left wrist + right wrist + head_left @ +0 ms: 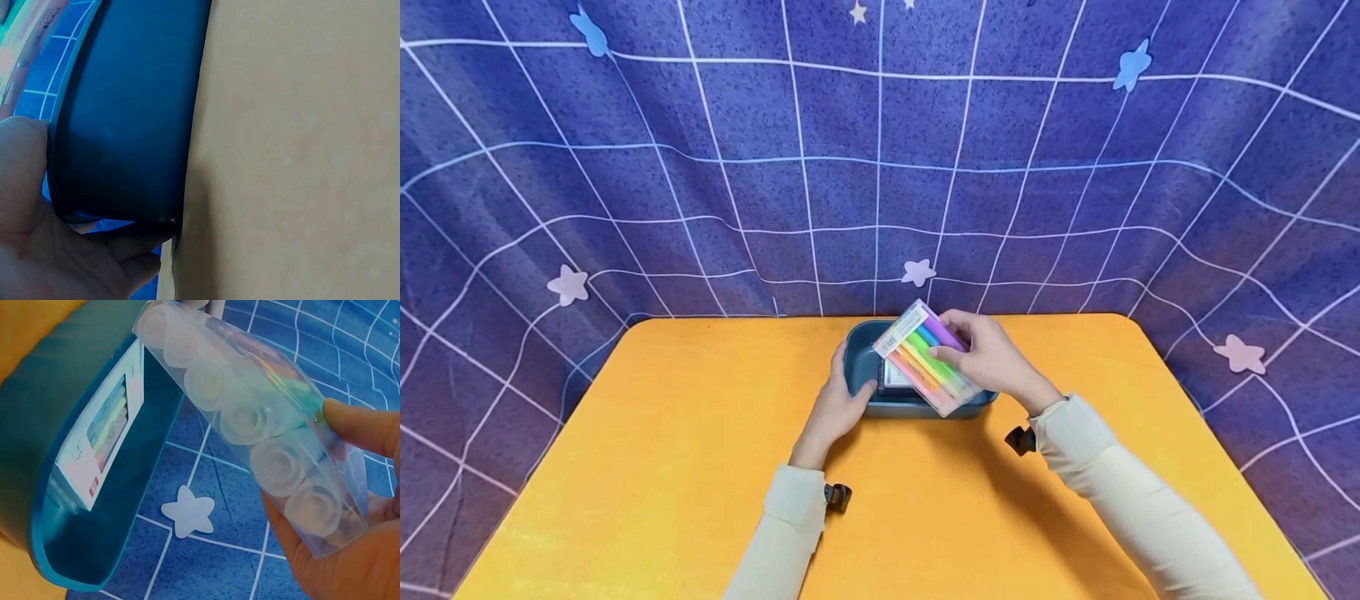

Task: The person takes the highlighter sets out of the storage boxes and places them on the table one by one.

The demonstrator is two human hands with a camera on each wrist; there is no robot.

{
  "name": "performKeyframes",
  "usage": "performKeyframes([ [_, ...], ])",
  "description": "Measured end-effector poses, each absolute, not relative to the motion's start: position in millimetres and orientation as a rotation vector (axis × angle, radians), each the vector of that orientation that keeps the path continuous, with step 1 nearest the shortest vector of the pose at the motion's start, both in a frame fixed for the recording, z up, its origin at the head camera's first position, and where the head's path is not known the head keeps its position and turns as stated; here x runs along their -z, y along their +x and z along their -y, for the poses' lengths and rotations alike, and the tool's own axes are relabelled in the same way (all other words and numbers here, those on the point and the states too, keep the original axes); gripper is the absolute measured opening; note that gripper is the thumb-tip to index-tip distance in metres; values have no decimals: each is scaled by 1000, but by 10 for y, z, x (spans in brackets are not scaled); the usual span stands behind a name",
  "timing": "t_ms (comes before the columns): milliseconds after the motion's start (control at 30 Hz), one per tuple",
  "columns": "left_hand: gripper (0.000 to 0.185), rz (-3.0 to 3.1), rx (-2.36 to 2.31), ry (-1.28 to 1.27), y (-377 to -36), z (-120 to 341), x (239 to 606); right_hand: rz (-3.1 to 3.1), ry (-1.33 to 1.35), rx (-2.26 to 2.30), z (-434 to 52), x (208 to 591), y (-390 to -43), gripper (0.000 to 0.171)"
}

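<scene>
The right hand point(992, 358) has a pack of coloured markers point(925, 358) in its grip, thumb on the upper face and fingers under the far edge, so the clear sleeve tilts in the air just above the teal box point(861, 371). From the right wrist view the round marker caps point(250, 419) line up in a row through the plastic, with the thumb point(359, 425) pressed on the side of the pack. Directly below that grip, inside the box, lies a second item with a white label point(100, 450) and coloured stripes; what it is I cannot tell exactly.

The left hand point(838, 408) holds the box at its near left corner, fingers curled round the wall and the thumb at the rim. The left wrist view shows the palm point(37, 250) against the dark rounded wall of the box point(125, 125), which sits flat on the orange tabletop point(662, 467).

Beyond both grips hangs a blue cloth backdrop point(880, 167) with a white grid and pale stars point(917, 271)
</scene>
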State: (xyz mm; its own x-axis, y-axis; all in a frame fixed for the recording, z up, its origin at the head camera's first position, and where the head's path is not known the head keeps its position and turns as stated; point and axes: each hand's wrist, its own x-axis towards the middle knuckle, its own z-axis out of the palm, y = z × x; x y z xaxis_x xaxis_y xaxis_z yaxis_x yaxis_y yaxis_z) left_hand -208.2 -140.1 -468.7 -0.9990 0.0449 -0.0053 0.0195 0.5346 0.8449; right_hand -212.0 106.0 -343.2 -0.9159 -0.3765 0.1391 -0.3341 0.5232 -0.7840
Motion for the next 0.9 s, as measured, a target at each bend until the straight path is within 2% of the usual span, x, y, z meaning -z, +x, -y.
performKeyframes([
  [300, 90, -2731, -1501, 73, -2098, 1402, 4702, -2702, -620, 1386, -1050, 3453, -2044, 20],
  [900, 90, -2750, -1502, 67, -2103, 1409, 4708, -2682, -553, 1477, -1027, 3656, -1875, 16],
])
